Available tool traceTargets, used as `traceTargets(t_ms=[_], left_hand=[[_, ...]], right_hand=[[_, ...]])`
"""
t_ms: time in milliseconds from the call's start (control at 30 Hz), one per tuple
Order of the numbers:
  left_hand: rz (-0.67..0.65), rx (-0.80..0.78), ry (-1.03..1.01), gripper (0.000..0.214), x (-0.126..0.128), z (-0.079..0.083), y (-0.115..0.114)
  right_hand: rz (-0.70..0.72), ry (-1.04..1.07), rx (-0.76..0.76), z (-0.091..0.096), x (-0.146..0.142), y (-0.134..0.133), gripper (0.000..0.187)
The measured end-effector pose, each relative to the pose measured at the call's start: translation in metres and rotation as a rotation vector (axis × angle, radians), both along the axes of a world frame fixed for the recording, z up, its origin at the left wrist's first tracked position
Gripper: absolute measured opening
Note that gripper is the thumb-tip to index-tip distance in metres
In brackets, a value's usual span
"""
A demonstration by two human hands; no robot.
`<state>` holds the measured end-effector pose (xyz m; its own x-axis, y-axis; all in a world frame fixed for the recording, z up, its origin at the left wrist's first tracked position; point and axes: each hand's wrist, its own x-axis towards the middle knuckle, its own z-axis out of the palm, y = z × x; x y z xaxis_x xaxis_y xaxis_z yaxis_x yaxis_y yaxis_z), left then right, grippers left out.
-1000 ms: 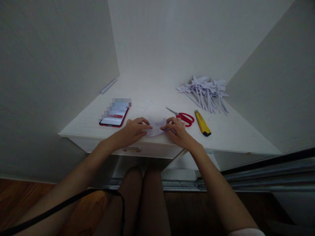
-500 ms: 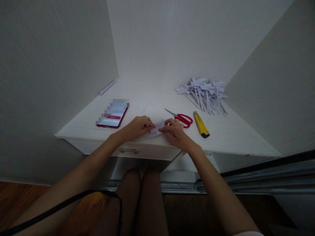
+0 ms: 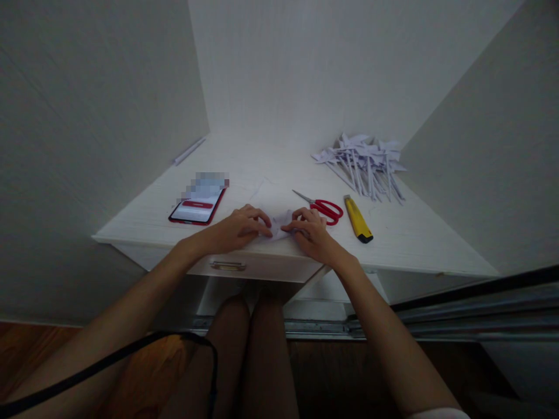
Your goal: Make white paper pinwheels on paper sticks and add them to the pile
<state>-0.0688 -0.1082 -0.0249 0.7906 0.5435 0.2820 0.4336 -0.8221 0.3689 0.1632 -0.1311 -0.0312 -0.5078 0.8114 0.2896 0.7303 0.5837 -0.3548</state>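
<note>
A small piece of white folded paper [image 3: 279, 224] lies near the front edge of the white desk [image 3: 419, 244]. My left hand [image 3: 238, 227] presses on its left side with curled fingers. My right hand [image 3: 310, 233] pinches its right side. Most of the paper is hidden under the two hands. Red-handled scissors [image 3: 325, 208] lie just beyond my right hand, touching neither hand.
A yellow utility knife [image 3: 358, 219] lies right of the scissors. A heap of folded white paper pieces [image 3: 364, 163] sits at the back right. A red phone [image 3: 197, 206] with a lit screen lies on the left, a white pen [image 3: 188, 151] at the far left wall.
My hands have drawn closer together over the paper, covering more of it. The view has shifted slightly.
</note>
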Motion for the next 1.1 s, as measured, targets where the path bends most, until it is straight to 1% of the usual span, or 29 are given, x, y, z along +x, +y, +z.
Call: traceTargets(t_ms=[67, 133, 267, 367, 467, 567, 667, 833, 900, 967, 1100], left_hand=[[-0.010, 0.014, 0.009, 0.027, -0.004, -0.002, -0.003], [-0.007, 0.015, -0.033, 0.025, -0.005, -0.005, -0.005], [0.011, 0.023, -0.128, 0.026, 0.001, -0.013, -0.012], [0.046, 0.040, -0.159, 0.026, 0.009, -0.016, -0.016], [0.114, 0.065, -0.107, 0.024, 0.014, -0.016, -0.017], [0.156, 0.048, -0.009, 0.022, 0.013, -0.011, -0.014], [0.133, 0.023, 0.033, 0.022, 0.012, -0.005, -0.007], [0.056, -0.004, -0.001, 0.022, 0.015, -0.003, 0.004], [0.060, -0.011, -0.027, 0.022, 0.018, -0.005, 0.007], [0.117, -0.011, -0.056, 0.024, 0.022, -0.006, 0.008], [0.279, -0.021, -0.133, 0.023, 0.029, -0.007, 0.005]], right_hand=[[0.001, 0.004, 0.008, -0.001, 0.000, 0.000, 0.030], [0.001, 0.003, 0.010, -0.001, 0.001, 0.001, 0.030], [0.003, 0.003, -0.002, -0.001, 0.002, 0.005, 0.029], [0.023, 0.002, -0.018, 0.000, 0.003, 0.010, 0.029], [0.058, 0.000, -0.016, -0.001, 0.006, 0.015, 0.029], [0.067, -0.003, -0.006, -0.002, 0.007, 0.016, 0.032], [0.067, 0.005, -0.003, -0.003, 0.007, 0.015, 0.032], [0.068, 0.013, -0.002, -0.002, 0.006, 0.014, 0.032], [0.072, 0.017, -0.007, -0.001, 0.006, 0.014, 0.032], [0.073, 0.019, -0.009, 0.000, 0.006, 0.013, 0.032], [0.075, 0.021, -0.012, 0.000, 0.006, 0.013, 0.031]])
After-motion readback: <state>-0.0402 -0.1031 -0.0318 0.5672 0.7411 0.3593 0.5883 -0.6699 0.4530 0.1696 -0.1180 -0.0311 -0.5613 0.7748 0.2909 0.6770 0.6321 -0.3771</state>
